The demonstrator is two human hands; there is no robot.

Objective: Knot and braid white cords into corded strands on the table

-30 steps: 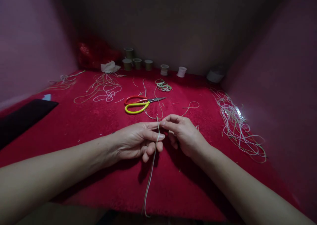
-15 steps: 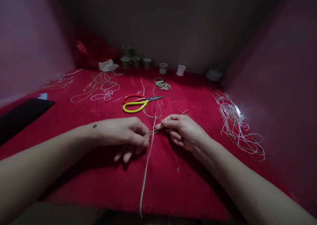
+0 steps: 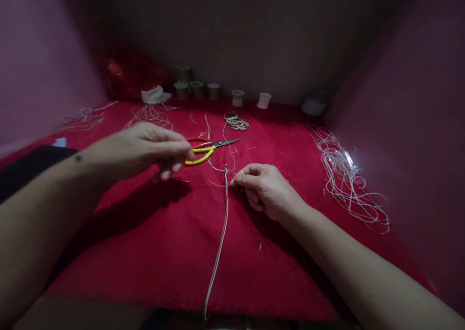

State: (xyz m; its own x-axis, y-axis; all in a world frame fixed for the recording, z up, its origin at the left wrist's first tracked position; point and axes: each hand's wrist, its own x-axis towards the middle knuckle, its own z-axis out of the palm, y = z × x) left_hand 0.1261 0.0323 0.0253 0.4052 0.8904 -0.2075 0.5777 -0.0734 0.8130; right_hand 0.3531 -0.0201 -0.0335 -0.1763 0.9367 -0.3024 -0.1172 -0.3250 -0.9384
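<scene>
Head: cord [image 3: 223,235] beside right hand [image 3: 267,189].

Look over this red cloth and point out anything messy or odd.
No spill shows. The cords at far right lie in a loose tangle, a snippet sits stray on the red cloth, and a thin cord crosses the scissors at the blades, an awkward spot for it.

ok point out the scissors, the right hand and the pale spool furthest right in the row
scissors [image 3: 212,149]: head view, yellow handle, near the blades
right hand [image 3: 268,188]: head view, back of the hand
pale spool [image 3: 264,101]: head view, middle of its side
</scene>
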